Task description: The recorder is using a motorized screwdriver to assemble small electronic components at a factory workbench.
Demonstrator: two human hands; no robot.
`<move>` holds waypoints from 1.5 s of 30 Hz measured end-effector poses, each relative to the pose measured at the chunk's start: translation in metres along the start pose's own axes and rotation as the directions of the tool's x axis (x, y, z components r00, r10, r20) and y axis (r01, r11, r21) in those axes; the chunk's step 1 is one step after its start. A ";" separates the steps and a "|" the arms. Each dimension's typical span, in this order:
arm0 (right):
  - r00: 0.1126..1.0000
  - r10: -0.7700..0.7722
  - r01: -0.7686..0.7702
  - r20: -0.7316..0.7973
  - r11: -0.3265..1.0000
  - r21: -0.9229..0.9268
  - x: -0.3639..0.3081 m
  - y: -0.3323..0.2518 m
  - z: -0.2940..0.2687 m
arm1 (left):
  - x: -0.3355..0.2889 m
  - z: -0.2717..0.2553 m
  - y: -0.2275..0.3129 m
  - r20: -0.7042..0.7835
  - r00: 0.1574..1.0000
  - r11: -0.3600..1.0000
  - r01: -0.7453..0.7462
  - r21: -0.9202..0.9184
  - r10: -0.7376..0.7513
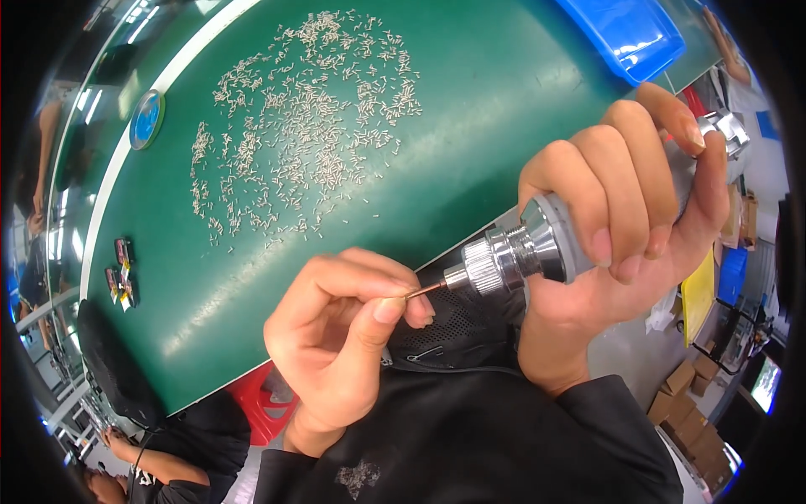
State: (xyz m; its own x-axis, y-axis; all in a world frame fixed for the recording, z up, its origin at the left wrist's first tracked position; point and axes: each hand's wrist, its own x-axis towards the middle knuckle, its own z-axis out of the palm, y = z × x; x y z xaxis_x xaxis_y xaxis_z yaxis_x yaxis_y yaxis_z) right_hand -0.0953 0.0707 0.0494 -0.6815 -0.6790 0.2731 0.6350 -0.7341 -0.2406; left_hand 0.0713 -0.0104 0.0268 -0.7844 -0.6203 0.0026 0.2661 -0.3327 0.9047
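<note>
- Silver metal, cylindrical hand tool with knurled collar (495,262): held aslant at the near edge of the counter, nose toward lower left.
- Slender copper-coloured bit (427,291): projects from the collar.
- Left hand (340,332): grip drawn in to a pinch, thumb and fingers at the bit's tip; whether a small part sits between them, cannot tell.
- Right hand (617,189): grip wrapped partway around the tool's body, fingers curled over it.
- Smooth green counter (487,118): beyond both hands.
- Small silvery metal pins (323,164): loosely scattered across it, densest mid-patch.
- Blue plastic tray (642,55): far right.
- Round blue dish (147,120): left edge.
- Red plastic stool (260,412): below, left.
</note>
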 end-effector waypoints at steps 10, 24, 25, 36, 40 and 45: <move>0.998 -0.042 0.041 -0.054 0.999 -0.022 -0.001 0.004 -0.013 | 0.002 0.000 -0.017 0.073 0.942 0.791 -0.315 0.525 0.327; 0.975 -0.111 0.108 -0.194 0.994 -0.029 0.012 -0.013 -0.036 | 0.046 -0.030 0.040 0.312 0.947 0.469 -0.308 0.828 0.070; 0.960 -0.119 0.115 -0.252 0.993 -0.030 0.011 -0.019 -0.039 | 0.063 -0.022 0.049 0.349 0.934 0.398 -0.349 0.848 0.076; 0.954 -0.120 0.099 -0.273 0.991 -0.090 0.014 -0.024 -0.057 | 0.360 -0.041 0.026 0.148 0.954 0.019 -0.159 0.987 0.259; 0.964 -0.062 0.058 -0.257 0.998 -0.022 0.014 -0.029 -0.067 | 0.389 -0.026 0.011 0.187 0.934 -0.163 -0.142 0.976 0.306; 0.978 -0.015 0.023 -0.210 0.999 0.033 0.018 -0.029 -0.072 | 0.414 -0.046 0.010 0.426 0.873 -0.269 -0.362 0.892 0.236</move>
State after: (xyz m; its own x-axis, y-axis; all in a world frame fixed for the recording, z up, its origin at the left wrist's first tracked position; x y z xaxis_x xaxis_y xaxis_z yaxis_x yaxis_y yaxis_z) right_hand -0.1519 0.0792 -0.0057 -0.7524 -0.6544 0.0752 0.6310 -0.7487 -0.2033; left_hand -0.2249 -0.3039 0.0176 -0.8607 -0.3178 0.3977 -0.2875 0.9482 0.1354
